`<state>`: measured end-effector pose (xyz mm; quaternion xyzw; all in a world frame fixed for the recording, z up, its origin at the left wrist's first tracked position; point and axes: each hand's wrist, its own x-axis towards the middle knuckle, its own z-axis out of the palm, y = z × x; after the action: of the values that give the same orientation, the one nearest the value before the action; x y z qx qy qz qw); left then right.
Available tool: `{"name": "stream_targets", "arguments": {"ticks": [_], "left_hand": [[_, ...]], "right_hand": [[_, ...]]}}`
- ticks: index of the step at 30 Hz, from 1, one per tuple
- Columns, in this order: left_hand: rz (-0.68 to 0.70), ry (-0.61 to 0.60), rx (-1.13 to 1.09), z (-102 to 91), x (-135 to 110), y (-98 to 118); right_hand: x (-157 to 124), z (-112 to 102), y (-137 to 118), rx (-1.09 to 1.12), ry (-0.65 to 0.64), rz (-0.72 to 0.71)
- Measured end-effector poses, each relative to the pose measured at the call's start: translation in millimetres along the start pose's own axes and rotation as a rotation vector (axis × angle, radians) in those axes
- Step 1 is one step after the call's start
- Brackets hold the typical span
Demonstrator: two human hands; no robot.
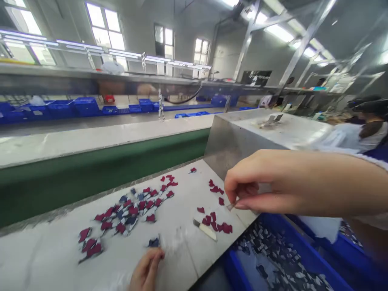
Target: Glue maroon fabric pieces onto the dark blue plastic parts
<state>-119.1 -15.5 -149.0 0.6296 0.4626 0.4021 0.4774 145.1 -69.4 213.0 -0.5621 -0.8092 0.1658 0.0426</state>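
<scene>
- At the near edge of the white workbench (pixel 182 262): left hand (pixel 147 270), fingers curled, grip undeterminable, just beside a navy fabric scrap (pixel 153 242).
- Mid-bench: loose cluster of red-and-navy fabric pieces (pixel 127 210).
- Toward the far right corner: red scraps (pixel 214 222) around a white strip (pixel 205 230).
- Above them: right hand (pixel 266 182), thumb and forefinger pinched narrowly on a small pale piece (pixel 232 206).
- Past the bench's right edge: blue crate (pixel 298 248) holding grey-and-white scraps (pixel 279 258).
</scene>
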Motion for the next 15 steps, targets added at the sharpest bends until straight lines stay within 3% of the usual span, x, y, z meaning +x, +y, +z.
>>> {"name": "stream_targets", "arguments": {"ticks": [2,3,8,10,12,15], "left_hand": [[0.205,0.024,0.009,-2.7,-5,-11],[0.217,0.01,0.013,-4.3,-7,-17],[0.119,-0.072,0.03,-6.1,-21,-45],[0.072,-0.078,0.032,-1.8,-25,-46],[0.026,-0.078,0.014,4.2,-26,-41],[-0.017,-0.096,-0.062,11.8,-23,-28]], "right_hand": [[25,43,16,0.039,-0.09,0.045],[40,71,27,0.068,-0.138,0.064],[110,244,80,0.185,-0.249,0.144],[124,299,91,0.215,-0.269,0.165],[128,329,95,0.247,-0.243,0.188],[117,325,86,0.309,-0.128,0.237]]}}
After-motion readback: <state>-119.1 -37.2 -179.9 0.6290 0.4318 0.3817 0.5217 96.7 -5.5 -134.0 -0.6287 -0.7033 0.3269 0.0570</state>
